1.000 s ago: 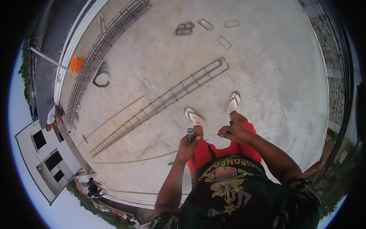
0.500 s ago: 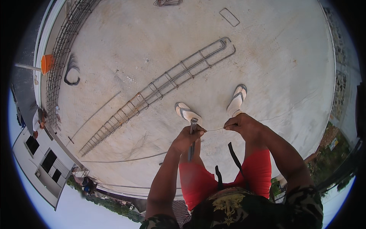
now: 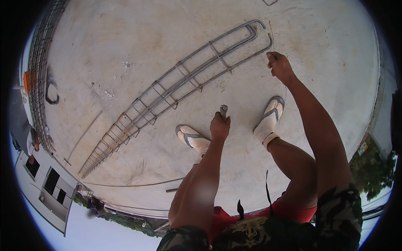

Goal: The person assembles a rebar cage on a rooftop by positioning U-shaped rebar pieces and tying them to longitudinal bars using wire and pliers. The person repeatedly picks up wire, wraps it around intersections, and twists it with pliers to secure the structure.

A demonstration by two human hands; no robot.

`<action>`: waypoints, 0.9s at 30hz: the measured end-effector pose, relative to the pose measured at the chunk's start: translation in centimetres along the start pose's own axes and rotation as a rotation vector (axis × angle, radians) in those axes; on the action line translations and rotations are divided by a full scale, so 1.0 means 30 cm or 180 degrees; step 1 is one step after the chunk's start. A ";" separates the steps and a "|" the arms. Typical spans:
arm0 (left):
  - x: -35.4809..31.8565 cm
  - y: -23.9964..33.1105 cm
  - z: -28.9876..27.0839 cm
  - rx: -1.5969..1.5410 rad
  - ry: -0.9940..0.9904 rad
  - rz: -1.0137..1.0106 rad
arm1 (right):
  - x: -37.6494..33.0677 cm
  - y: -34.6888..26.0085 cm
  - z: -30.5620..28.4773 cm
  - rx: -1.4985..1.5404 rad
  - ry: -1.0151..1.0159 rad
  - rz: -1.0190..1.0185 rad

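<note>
both hands have ample floor edging the rebar cage.

pale concrete floor, white building with dark windows, bluish sky.

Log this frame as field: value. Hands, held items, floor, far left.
Left hand: closed around a metal hand tool
Right hand: pinching a thin wire near the hooked bar ends
Floor: pale concrete; rebar cage lying diagonally, hooked ends toward the right hand
Footwear: grey-strapped sandals
Far left: another rebar cage, orange bucket, dark coil, another person
Tool type: cannot tell, mostly hidden by hand
</note>
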State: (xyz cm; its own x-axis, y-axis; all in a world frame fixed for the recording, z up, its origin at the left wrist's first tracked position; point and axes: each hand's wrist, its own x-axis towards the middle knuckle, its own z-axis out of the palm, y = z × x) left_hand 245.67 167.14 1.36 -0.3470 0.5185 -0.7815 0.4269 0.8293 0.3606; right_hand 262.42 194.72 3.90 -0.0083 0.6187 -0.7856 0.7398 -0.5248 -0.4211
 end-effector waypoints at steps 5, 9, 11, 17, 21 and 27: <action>0.048 0.070 0.068 0.0475 0.0146 0.1312 | 0.328 0.141 0.053 -0.0472 0.0889 -0.1066; 0.151 0.135 -0.151 0.1039 0.0225 0.2345 | 0.395 0.071 0.142 -0.0590 0.1458 -0.1008; 0.220 0.146 -0.278 0.1348 -0.0055 0.2161 | 0.401 0.047 0.167 -0.0624 0.1702 -0.1073; 0.330 0.174 -0.466 0.1415 0.0529 0.2300 | 0.447 0.093 0.106 0.0714 0.1160 -0.0850; 0.353 0.185 -0.443 0.1654 0.0750 0.2537 | 0.328 -0.005 0.125 0.1412 0.0885 -0.0547; 0.374 0.271 -0.325 0.1609 0.0725 0.2504 | 0.248 0.051 0.106 0.1728 0.0897 -0.0550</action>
State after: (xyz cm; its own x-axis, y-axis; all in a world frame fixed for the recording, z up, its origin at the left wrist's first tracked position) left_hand 237.10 181.72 0.49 0.0610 0.9602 -0.2727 0.8977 0.0667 0.4356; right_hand 261.35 196.68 -4.03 0.1349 0.8122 -0.5675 0.2965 -0.5796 -0.7591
